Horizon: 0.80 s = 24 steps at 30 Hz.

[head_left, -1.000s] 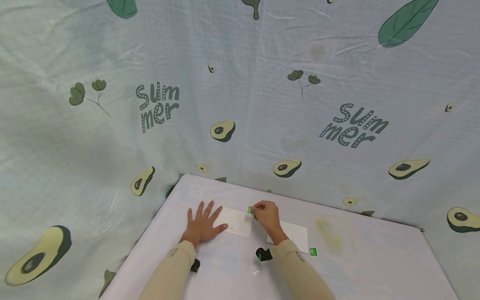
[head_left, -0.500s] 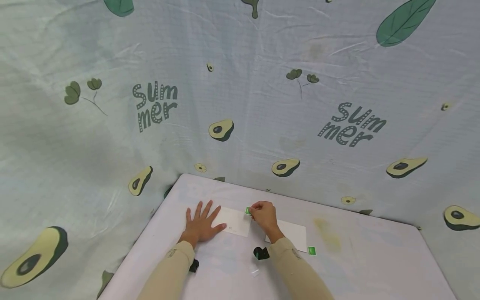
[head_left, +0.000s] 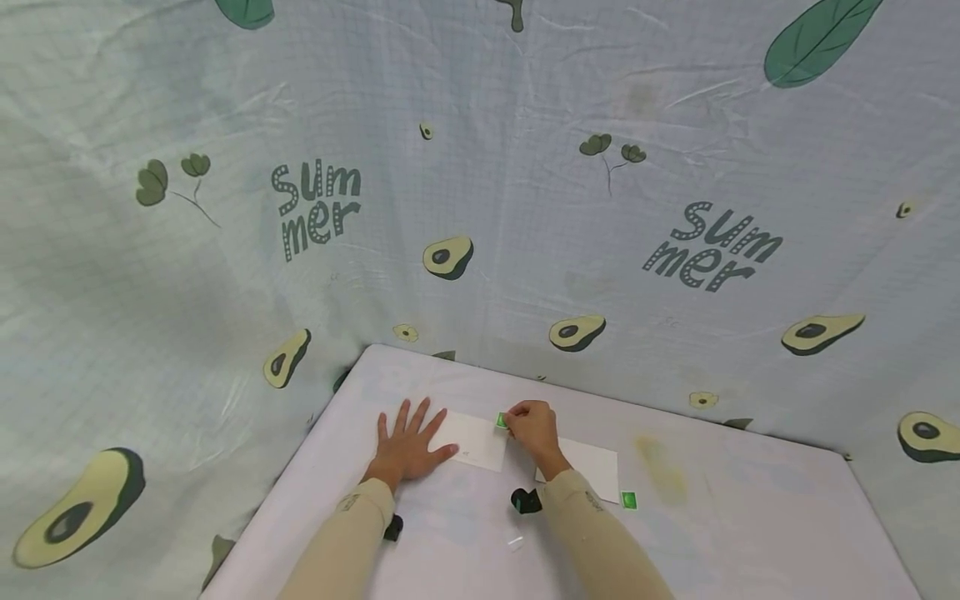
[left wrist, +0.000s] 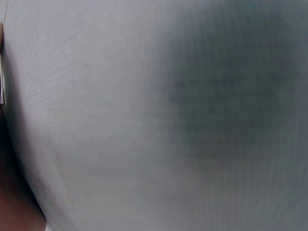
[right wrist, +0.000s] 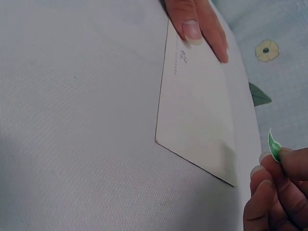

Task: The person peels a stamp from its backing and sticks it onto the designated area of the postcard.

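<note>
In the head view my left hand (head_left: 407, 452) lies with fingers spread, thumb and fingers over the left end of a white postcard-like card (head_left: 474, 442). The right wrist view shows small printing on that card (right wrist: 202, 110) near the left thumb. My right hand (head_left: 534, 429) pinches a small green stamp (right wrist: 274, 148) with a white border between thumb and forefinger, by the card's far right corner. In the right wrist view the stamp is curved and held apart from the card. The left wrist view shows little beyond blurred cloth and an edge of the hand (left wrist: 19, 202).
A second white card (head_left: 596, 467) lies partly under the right forearm, with another green stamp (head_left: 628, 500) beside its near right corner. A small clear scrap (head_left: 515, 542) lies nearer. The white table (head_left: 720, 517) meets a printed cloth wall (head_left: 525, 292).
The head view shifts slightly. Both hands stay nearly where they were, the left flat on the card and the right pinching the stamp.
</note>
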### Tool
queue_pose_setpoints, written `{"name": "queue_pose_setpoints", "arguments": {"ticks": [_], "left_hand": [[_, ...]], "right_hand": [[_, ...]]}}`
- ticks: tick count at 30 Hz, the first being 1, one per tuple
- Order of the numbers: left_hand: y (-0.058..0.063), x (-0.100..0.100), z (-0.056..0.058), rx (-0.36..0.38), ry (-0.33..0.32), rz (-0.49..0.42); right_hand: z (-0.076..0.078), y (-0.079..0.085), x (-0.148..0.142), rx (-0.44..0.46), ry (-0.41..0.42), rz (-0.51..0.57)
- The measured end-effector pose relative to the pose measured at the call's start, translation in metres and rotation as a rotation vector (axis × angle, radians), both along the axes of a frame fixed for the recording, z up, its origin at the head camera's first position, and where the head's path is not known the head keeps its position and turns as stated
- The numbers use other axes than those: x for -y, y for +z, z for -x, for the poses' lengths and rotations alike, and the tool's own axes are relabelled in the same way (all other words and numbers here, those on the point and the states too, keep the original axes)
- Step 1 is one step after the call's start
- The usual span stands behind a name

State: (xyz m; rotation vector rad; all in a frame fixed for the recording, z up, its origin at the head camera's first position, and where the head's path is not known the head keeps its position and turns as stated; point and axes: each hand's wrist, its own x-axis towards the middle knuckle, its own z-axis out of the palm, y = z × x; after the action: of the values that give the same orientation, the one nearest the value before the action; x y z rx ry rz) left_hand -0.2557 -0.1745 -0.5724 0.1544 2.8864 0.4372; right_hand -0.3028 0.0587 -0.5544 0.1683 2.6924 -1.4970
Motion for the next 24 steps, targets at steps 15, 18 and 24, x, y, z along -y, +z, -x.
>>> {"name": "queue_pose_setpoints", "arguments": {"ticks": [15, 18, 24], "left_hand": [[0.0, -0.002, 0.001, 0.002, 0.0, 0.016], [0.001, -0.002, 0.002, 0.004, 0.003, 0.018], [0.0, 0.001, 0.002, 0.003, 0.003, 0.013]], "right_hand": [[0.001, -0.007, 0.0, 0.0, 0.001, -0.092], [0.003, -0.01, 0.002, 0.004, -0.004, -0.106], [0.005, -0.011, 0.007, 0.025, -0.024, -0.113]]}}
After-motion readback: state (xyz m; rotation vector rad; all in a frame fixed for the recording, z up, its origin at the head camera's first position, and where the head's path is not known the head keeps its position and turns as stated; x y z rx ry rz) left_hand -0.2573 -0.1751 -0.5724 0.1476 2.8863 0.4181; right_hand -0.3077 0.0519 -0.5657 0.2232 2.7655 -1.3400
